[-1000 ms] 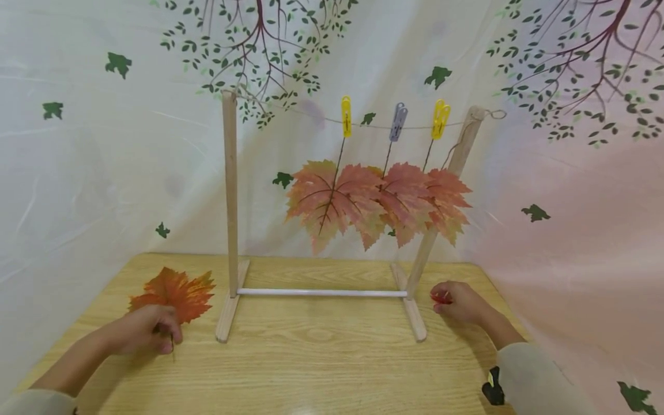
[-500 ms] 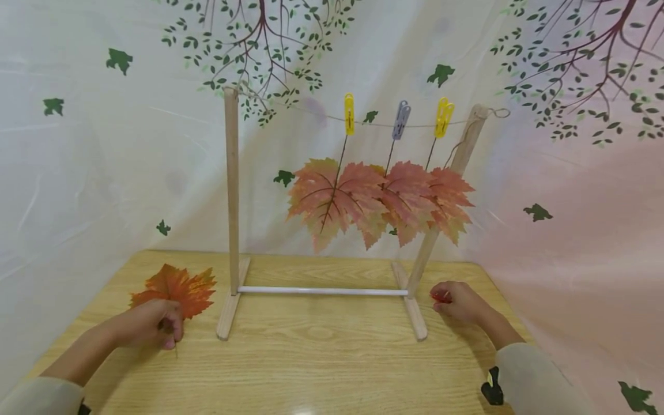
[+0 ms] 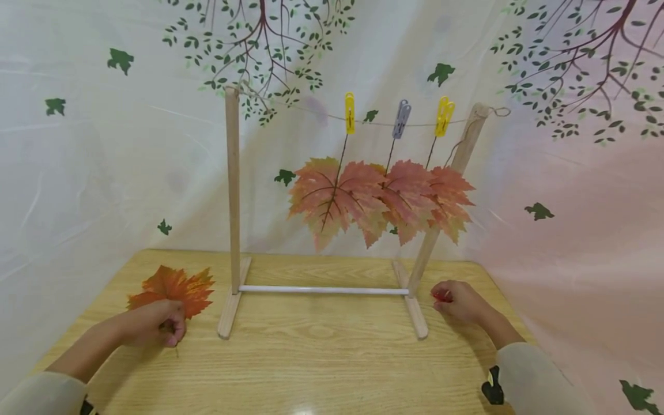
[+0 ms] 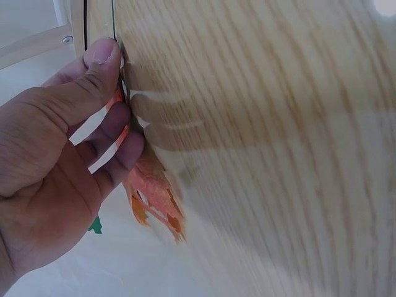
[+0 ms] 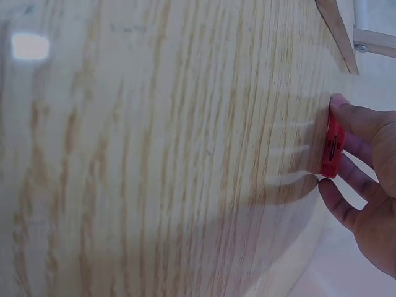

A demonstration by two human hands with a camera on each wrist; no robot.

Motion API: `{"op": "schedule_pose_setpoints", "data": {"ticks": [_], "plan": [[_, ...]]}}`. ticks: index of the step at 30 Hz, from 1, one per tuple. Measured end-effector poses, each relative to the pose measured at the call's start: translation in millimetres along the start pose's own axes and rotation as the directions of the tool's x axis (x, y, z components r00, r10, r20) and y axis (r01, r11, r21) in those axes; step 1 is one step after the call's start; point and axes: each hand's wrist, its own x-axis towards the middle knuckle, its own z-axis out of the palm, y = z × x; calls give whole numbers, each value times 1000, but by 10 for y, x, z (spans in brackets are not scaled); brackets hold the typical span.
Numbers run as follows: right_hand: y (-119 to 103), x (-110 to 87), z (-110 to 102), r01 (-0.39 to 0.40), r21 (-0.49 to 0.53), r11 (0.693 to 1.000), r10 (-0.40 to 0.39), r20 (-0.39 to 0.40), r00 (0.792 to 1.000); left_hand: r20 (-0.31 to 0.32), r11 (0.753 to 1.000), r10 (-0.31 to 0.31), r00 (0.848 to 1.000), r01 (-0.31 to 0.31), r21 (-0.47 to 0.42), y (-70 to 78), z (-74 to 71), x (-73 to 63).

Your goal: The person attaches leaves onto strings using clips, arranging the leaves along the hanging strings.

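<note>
My left hand (image 3: pixel 155 323) pinches the thin stem of an orange artificial maple leaf (image 3: pixel 176 288) at the table's left side. In the left wrist view, thumb and fingers of the left hand (image 4: pixel 68 130) meet on the stem, the leaf (image 4: pixel 158 189) trailing beyond them. Right of the rack, my right hand (image 3: pixel 461 301) holds a red clothespin (image 3: pixel 442 296) low over the table. The right wrist view shows the red clothespin (image 5: pixel 333 146) between the thumb and fingers of the right hand (image 5: pixel 371 167).
A wooden rack with a left post (image 3: pixel 233 190) and a white crossbar (image 3: pixel 321 290) stands on the table (image 3: pixel 321 357). From its string (image 3: pixel 316 113) hang several reddish leaves (image 3: pixel 337 196) by yellow clothespins (image 3: pixel 350 113) and a grey clothespin (image 3: pixel 402 119). Behind is a painted cloth backdrop (image 3: pixel 197 150).
My left hand has shifted slightly right and up with the leaf's stem still pinched. The right hand stays in place with the red clothespin.
</note>
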Motion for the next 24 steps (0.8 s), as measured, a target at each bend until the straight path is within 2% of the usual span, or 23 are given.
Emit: {"op": "schedule_pose_setpoints", "data": {"ticks": [7, 11, 16, 21, 24], "plan": [[3, 1, -20, -4, -2, 1000, 4, -2, 1000, -39, 999, 39, 998, -40, -14, -64, -56, -33], [-23, -2, -34, -17, 1, 1000, 17, 2, 1000, -54, 999, 31, 998, -31, -8, -110, -75, -33], [-27, -6, -24, -33, 15, 999, 33, 11, 999, -27, 1000, 15, 1000, -15, -21, -146, -98, -23], [13, -1, 1, -50, 17, 999, 50, 0, 999, 22, 994, 20, 1000, -17, -111, -144, -94, -10], [34, 2, 16, -52, 22, 998, 52, -7, 999, 23, 987, 36, 999, -32, -154, -140, -82, -11]]}}
